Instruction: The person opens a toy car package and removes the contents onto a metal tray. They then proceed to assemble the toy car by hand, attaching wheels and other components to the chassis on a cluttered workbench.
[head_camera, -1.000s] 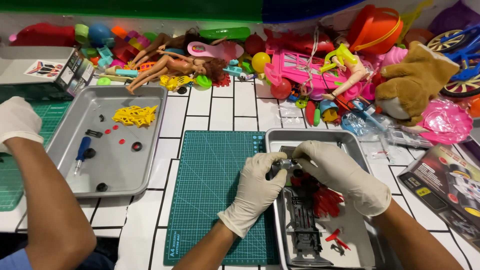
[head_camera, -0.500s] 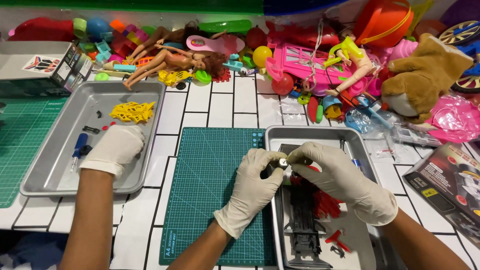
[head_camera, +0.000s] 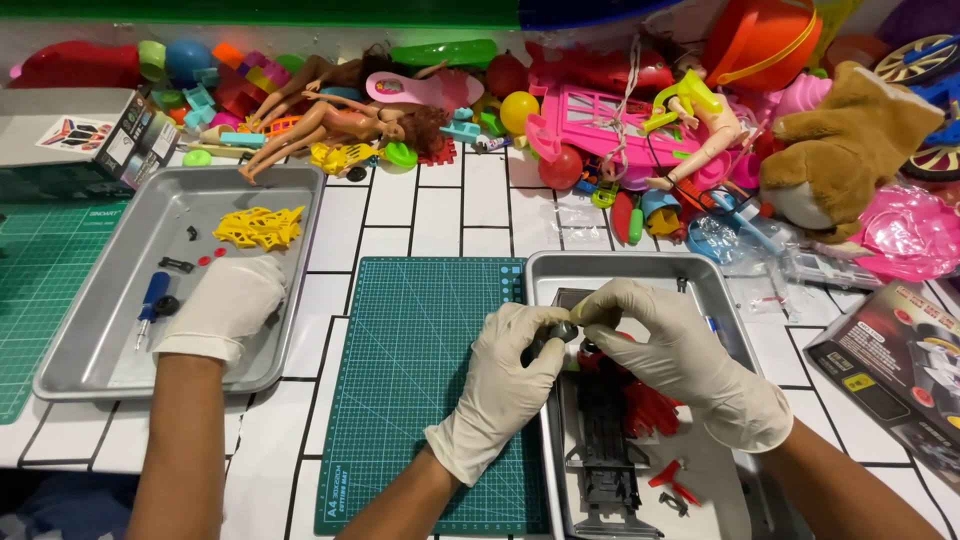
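Note:
My left hand (head_camera: 505, 375) and my right hand (head_camera: 680, 355), both in white gloves, pinch a small dark round part (head_camera: 560, 331) between their fingertips. They hold it just above the near-left part of a metal tray (head_camera: 640, 266). Below them in that tray lies a long black toy car chassis (head_camera: 605, 445) with red plastic pieces (head_camera: 652, 407) beside it. A few small red and black bits (head_camera: 672, 482) lie near the chassis's front end.
A green cutting mat (head_camera: 420, 380) lies left of my tray. Another person's gloved hand (head_camera: 225, 300) rests in a second metal tray (head_camera: 90, 350) holding yellow parts (head_camera: 260, 226) and a blue screwdriver (head_camera: 150, 300). Dolls, a plush toy (head_camera: 850, 140) and boxes crowd the back.
The other person's hand has come from the far left into the left tray and settled near its right side. My hands stay together over my tray, working the small part.

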